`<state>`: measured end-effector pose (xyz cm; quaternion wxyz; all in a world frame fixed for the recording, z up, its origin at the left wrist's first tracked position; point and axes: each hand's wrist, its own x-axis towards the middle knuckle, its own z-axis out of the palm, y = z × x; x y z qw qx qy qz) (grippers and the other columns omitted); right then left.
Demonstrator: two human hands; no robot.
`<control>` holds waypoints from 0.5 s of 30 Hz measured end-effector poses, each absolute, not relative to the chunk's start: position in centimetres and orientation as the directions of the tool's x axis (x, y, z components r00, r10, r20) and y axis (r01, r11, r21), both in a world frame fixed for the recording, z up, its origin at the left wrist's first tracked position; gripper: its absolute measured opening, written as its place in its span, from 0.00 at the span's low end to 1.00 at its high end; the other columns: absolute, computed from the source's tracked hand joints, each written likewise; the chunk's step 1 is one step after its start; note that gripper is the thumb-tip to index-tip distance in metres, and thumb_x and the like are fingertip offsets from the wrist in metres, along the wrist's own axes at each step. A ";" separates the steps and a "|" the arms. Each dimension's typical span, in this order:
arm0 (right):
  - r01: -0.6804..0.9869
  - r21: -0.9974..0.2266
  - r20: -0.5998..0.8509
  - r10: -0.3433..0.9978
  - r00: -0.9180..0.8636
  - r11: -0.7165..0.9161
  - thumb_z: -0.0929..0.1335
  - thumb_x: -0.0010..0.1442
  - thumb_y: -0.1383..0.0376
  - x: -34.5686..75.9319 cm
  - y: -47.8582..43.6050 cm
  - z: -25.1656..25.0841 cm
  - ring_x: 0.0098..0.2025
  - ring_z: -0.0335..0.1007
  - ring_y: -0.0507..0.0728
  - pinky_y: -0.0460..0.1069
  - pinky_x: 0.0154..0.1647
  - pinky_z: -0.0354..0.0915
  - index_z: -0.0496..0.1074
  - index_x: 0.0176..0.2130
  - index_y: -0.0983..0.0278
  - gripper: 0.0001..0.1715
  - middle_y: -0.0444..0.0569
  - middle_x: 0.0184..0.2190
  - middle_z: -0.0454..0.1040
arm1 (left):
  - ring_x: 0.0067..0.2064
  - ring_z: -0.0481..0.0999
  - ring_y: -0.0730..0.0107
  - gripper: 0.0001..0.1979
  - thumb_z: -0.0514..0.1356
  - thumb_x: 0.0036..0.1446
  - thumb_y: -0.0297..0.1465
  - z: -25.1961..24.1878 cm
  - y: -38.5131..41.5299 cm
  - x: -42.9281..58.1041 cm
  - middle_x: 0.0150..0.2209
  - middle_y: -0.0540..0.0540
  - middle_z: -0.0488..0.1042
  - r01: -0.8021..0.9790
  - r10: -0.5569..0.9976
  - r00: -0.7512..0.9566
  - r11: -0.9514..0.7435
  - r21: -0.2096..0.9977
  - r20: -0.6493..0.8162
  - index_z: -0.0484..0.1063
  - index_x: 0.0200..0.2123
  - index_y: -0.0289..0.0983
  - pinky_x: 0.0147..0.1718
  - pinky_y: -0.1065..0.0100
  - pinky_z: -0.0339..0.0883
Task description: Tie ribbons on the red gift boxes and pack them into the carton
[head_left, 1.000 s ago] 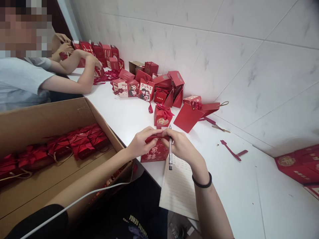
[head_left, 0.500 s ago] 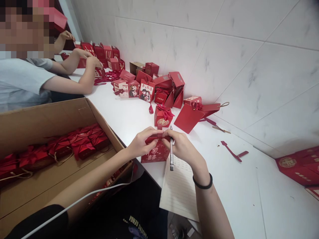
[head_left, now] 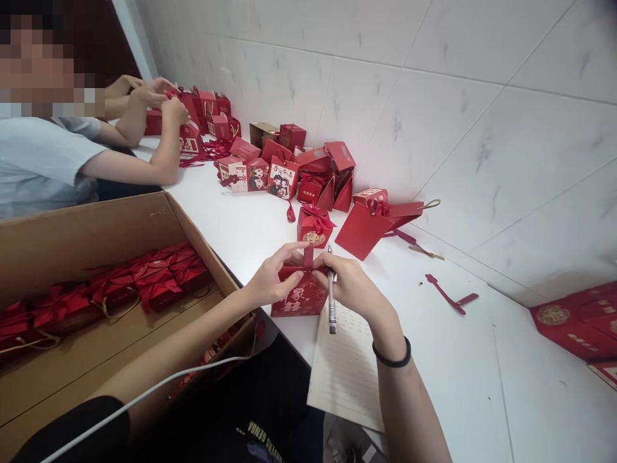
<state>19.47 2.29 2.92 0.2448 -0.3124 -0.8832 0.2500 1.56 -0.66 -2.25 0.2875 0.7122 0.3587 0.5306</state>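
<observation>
A red gift box (head_left: 301, 299) with pale printed characters stands at the table's near edge, a dark red strap (head_left: 308, 258) rising from its top. My left hand (head_left: 276, 276) grips the box's upper left edge between thumb and fingers. From the other side my right hand (head_left: 349, 276) pinches the box's top near the strap, with a pen (head_left: 331, 296) tucked in the same hand and pointing toward me. Just behind stands a small red box with a ribbon bow (head_left: 315, 225). A lined notebook page (head_left: 347, 366) lies under my right wrist.
An open cardboard carton (head_left: 187, 235) at left holds several red boxes with bows. More red gift boxes (head_left: 282, 177) cluster along the tiled wall. A loose red strap (head_left: 450, 296) lies to the right. A co-worker (head_left: 48, 154) handles boxes at the far left; a white cable (head_left: 159, 386) crosses my left arm.
My fingers have shifted slightly at the box top, and more of the strap shows upright. The co-worker's hands have lifted from the table, holding something red.
</observation>
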 end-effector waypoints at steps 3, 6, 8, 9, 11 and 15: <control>0.439 -0.594 0.264 0.679 -0.685 0.674 0.64 0.57 0.73 19.6 2.3 3.0 0.29 0.66 0.51 0.45 0.31 0.59 0.67 0.33 0.63 0.06 0.43 0.29 0.71 | 0.43 0.74 0.69 0.35 0.57 0.52 0.24 -2.3 -0.9 1.4 0.41 0.46 0.72 0.154 0.832 0.176 -0.551 0.820 0.526 0.45 0.61 0.42 0.46 0.63 0.69; 0.446 -0.598 0.274 0.693 -0.667 0.666 0.66 0.58 0.68 20.1 2.4 3.2 0.35 0.69 0.53 0.47 0.36 0.63 0.68 0.39 0.62 0.06 0.45 0.35 0.74 | 0.44 0.74 0.67 0.26 0.58 0.52 0.27 -1.8 -1.1 0.9 0.42 0.45 0.73 0.255 0.880 0.171 -0.473 0.843 0.442 0.57 0.56 0.39 0.45 0.64 0.68; 0.467 -0.610 0.285 0.727 -0.625 0.641 0.67 0.60 0.64 20.8 2.5 3.4 0.39 0.71 0.54 0.48 0.41 0.63 0.68 0.42 0.61 0.09 0.46 0.38 0.75 | 0.40 0.74 0.68 0.14 0.58 0.53 0.30 -1.3 -1.1 0.2 0.38 0.46 0.75 0.353 0.919 0.169 -0.393 0.849 0.355 0.68 0.45 0.36 0.42 0.67 0.69; 0.492 -0.611 0.282 0.752 -0.596 0.619 0.66 0.60 0.63 21.2 2.6 3.6 0.41 0.71 0.54 0.48 0.42 0.64 0.68 0.43 0.61 0.10 0.47 0.39 0.75 | 0.37 0.74 0.69 0.10 0.58 0.53 0.32 -1.1 -1.1 -0.2 0.35 0.47 0.76 0.382 0.938 0.147 -0.347 0.856 0.314 0.71 0.39 0.36 0.40 0.68 0.69; 0.584 -0.593 0.237 0.813 -0.532 0.555 0.66 0.60 0.61 22.1 2.9 3.7 0.40 0.72 0.56 0.49 0.42 0.64 0.68 0.43 0.62 0.10 0.48 0.38 0.75 | 0.31 0.74 0.71 0.09 0.60 0.51 0.34 -0.6 -1.1 -1.4 0.31 0.49 0.76 0.354 0.966 0.026 -0.251 0.901 0.259 0.72 0.33 0.35 0.34 0.70 0.68; 0.826 -0.426 -0.039 0.905 -0.424 0.369 0.65 0.60 0.63 23.4 4.0 2.6 0.40 0.72 0.59 0.50 0.40 0.63 0.69 0.43 0.65 0.11 0.53 0.37 0.76 | 0.24 0.71 0.76 0.08 0.64 0.47 0.31 0.3 -1.4 -4.9 0.24 0.52 0.73 -0.111 0.919 -0.384 -0.146 0.983 0.093 0.71 0.32 0.34 0.26 0.75 0.67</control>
